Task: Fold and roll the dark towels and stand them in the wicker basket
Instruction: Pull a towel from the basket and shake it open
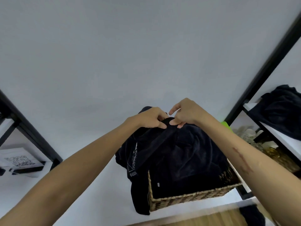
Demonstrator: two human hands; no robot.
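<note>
Soft, even, dimmish light; wide-angle bending at edges, dark folds perhaps slightly blurred.

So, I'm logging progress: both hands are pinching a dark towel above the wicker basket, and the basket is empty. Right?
Not quite. The head view shows both hands, left and right, pinching the dark towel, but the wicker basket is not empty: dark cloth fills it.

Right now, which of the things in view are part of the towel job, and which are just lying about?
Job:
- dark towel pinched at its top edge by left hand and right hand
- wicker basket
- second dark towel heaped on the right shelf

Lying about:
- QR-code card, left shelf
- glassware, lower right shelf
</note>
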